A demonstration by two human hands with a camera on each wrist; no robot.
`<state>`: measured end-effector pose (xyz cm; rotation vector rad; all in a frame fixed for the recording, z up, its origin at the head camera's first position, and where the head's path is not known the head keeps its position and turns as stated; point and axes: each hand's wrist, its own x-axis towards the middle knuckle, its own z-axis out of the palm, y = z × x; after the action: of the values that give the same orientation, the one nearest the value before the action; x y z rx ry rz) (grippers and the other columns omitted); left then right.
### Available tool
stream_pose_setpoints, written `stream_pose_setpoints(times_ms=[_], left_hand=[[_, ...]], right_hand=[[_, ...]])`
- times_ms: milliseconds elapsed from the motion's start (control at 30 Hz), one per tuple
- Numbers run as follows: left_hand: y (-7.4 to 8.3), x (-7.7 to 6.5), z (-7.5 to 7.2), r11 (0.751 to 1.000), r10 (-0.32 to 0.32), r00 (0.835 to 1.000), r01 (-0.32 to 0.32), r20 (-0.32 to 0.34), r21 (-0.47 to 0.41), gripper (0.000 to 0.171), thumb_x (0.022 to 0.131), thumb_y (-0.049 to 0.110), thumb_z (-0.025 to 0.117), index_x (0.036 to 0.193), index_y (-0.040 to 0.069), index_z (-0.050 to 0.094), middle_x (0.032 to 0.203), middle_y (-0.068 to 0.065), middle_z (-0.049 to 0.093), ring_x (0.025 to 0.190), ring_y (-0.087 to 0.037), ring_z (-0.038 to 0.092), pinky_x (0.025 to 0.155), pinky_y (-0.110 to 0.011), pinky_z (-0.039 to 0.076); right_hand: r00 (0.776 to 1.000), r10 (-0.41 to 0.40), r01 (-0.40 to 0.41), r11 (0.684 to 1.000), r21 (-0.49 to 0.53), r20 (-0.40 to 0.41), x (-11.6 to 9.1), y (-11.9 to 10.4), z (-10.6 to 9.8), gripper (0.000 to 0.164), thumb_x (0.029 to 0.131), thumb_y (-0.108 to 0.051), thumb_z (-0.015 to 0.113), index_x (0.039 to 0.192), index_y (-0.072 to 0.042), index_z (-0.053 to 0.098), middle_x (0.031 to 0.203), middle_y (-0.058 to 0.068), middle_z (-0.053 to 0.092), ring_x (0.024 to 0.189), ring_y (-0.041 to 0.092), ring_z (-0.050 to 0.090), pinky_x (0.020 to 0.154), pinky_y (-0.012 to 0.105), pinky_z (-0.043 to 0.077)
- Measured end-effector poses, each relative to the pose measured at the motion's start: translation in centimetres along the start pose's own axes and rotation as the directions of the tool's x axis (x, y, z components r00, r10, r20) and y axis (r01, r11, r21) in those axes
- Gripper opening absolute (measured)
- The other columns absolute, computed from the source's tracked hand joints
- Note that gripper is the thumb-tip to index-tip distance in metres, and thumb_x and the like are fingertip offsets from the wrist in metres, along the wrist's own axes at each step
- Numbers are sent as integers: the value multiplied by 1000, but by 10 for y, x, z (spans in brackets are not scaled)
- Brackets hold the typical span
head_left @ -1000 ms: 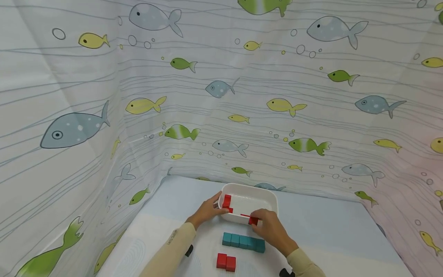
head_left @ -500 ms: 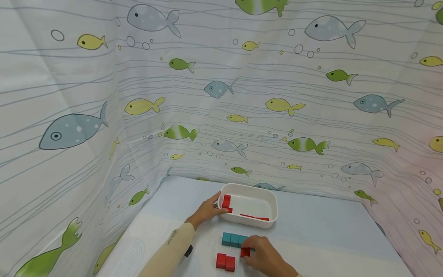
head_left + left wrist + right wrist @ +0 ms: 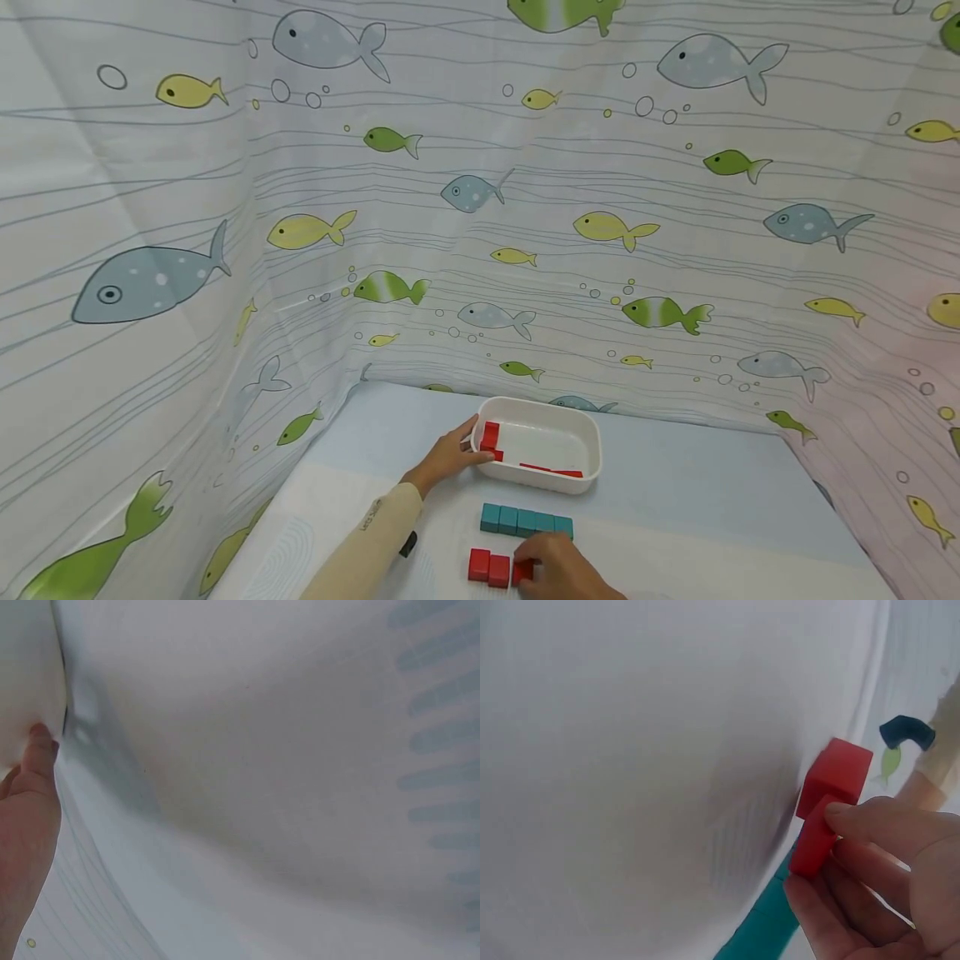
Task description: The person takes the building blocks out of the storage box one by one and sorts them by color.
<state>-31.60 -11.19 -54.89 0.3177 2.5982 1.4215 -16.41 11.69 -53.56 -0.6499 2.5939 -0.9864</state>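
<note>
Nearest, the right hand (image 3: 558, 571) is bent, thumb and fingertips drawn together to pinch a small red block (image 3: 814, 838) just beside the right-hand end of a pair of red cube-shaped blocks (image 3: 498, 572). That pair stands side by side on a pale blue and white worktop (image 3: 690, 492). A cream long sleeve (image 3: 367, 546) with dark lettering covers the left forearm. Just beyond the red blocks runs a straight row of five teal cube-shaped blocks (image 3: 526, 522), set end to end. Farther off, the left hand (image 3: 448, 458) holds the near left corner of a shallow white rounded-rectangular tub (image 3: 547, 446), thumb and fingers spread around it. Inside the tub, red pieces (image 3: 490, 433) sit at the left end, with more along the near wall, mostly hidden. Behind rises a white fish-printed cloth (image 3: 525, 283).
</note>
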Motion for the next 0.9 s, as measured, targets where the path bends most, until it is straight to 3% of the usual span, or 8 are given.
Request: stream_pose_setpoints(times_ms=[467,733,900], left_hand=[[2,-3,-2,1000,7,1000,-7,16,-17,87,70,45,68,140,25,19,141,0,26,119,-25,40,86,-45,42],[2,-3,-3,999,21,1000,-21,17,-32,87,71,45,67,140,23,19,141,-2,27,119,-26,40,85,-47,42],[1,-2,0,1000,19,1000,-18,14,-21,88,70,47,67,140,24,19,140,-2,27,119,-26,39,85,-48,42]], right_hand=[[1000,-9,9,999,34,27,2,4,11,27,68,-33,73,93,-24,68,83,-18,59,68,4,51,66,23,51],[993,114,-115,993,21,33,7,-11,8,39,59,-40,77,90,-20,64,71,-11,55,63,10,49,57,24,49],[993,112,-113,992,48,27,13,-14,11,52,54,-39,80,98,-17,64,78,-12,56,68,11,50,62,28,51]])
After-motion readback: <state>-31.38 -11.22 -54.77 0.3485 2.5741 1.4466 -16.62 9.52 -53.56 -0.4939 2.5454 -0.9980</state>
